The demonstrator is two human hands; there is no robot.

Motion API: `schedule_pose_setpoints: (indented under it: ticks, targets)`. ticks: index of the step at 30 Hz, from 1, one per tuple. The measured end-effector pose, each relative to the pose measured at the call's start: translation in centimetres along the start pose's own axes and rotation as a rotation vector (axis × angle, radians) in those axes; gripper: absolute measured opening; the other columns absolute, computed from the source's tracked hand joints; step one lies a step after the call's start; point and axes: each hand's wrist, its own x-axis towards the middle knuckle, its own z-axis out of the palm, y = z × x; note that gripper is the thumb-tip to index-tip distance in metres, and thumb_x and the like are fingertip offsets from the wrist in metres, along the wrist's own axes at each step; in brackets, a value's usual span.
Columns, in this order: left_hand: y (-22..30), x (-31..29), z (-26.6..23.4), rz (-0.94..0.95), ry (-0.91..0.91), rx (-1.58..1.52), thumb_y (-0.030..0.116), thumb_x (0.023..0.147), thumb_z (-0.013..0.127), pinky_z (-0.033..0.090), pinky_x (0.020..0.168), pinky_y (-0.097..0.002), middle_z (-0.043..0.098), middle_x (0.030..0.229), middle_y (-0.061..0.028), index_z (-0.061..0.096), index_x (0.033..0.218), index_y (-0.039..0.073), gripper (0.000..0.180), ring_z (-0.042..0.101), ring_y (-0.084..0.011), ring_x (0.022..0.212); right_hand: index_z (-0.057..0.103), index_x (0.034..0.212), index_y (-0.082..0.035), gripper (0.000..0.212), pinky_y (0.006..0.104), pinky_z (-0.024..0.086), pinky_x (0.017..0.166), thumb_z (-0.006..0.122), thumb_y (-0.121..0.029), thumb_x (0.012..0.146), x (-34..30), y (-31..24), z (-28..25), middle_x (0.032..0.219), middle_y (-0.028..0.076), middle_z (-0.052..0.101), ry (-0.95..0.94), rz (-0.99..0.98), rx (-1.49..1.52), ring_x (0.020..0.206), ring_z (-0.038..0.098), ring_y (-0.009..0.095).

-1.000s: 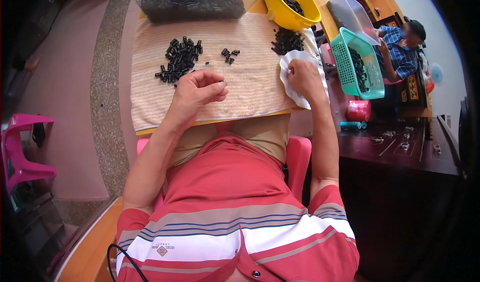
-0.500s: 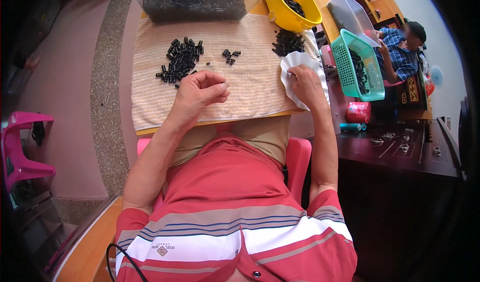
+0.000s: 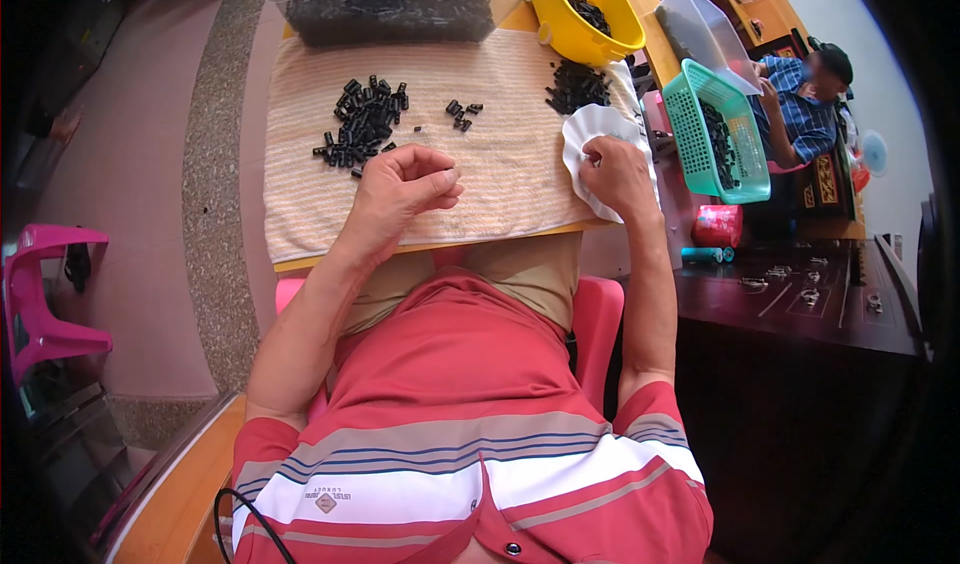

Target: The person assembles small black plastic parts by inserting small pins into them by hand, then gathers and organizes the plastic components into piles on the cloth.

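Observation:
Over the towel-covered table my left hand (image 3: 408,186) is closed in a pinch, thumb against forefinger. Whatever lies between those fingertips is too small to make out. Just beyond it is a pile of small black cylindrical parts (image 3: 365,119), with a few more black parts (image 3: 462,114) lying apart to the right. My right hand (image 3: 618,176) is over a white wavy-rimmed dish (image 3: 592,124), its fingers bent together and pointing down into it. The hand hides the dish's contents and its own fingertips. A heap of thin black pieces (image 3: 578,87) lies beyond the dish.
A clear bin (image 3: 400,19) of black parts stands at the far edge, beside a yellow basin (image 3: 555,24). At right are a green basket (image 3: 690,134), a translucent bin (image 3: 700,24) and a seated person (image 3: 800,114). A pink stool (image 3: 50,334) stands left.
My right hand's fingers have curled in slightly over the white dish. My left hand keeps its pinch in nearly the same place.

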Motion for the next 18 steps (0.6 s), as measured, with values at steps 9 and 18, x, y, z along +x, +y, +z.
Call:
schedule_pose_setpoints:
  ticks: [9, 18]
  targets:
    - [-0.2, 0.0, 0.4, 0.008, -0.003, -0.024, 0.004, 0.091, 0.073, 0.061, 0.077, -0.0269, 0.072, 0.093, -0.0081, 0.067, 0.105, -0.001, 0.015, 0.071, -0.0139, 0.084, 0.074, 0.097, 0.000, 0.019, 0.0405, 0.055, 0.078, 0.066, -0.007, 0.080, -1.0, 0.8, -0.2, 0.091, 0.018, 0.071, 0.117, -0.038, 0.220, 0.084, 0.070, 0.034]
    - [-0.7, -0.2, 0.9, 0.060, -0.008, 0.053, 0.006, 0.091, 0.075, 0.059, 0.074, -0.0266, 0.072, 0.089, -0.0065, 0.068, 0.098, 0.000, 0.012, 0.069, -0.0119, 0.079, 0.071, 0.103, 0.002, 0.011, 0.0276, 0.053, 0.066, 0.069, -0.003, 0.093, -2.4, -0.6, 0.0, 0.086, 0.008, 0.070, 0.116, 0.078, 0.725, 0.075, 0.066, 0.014]
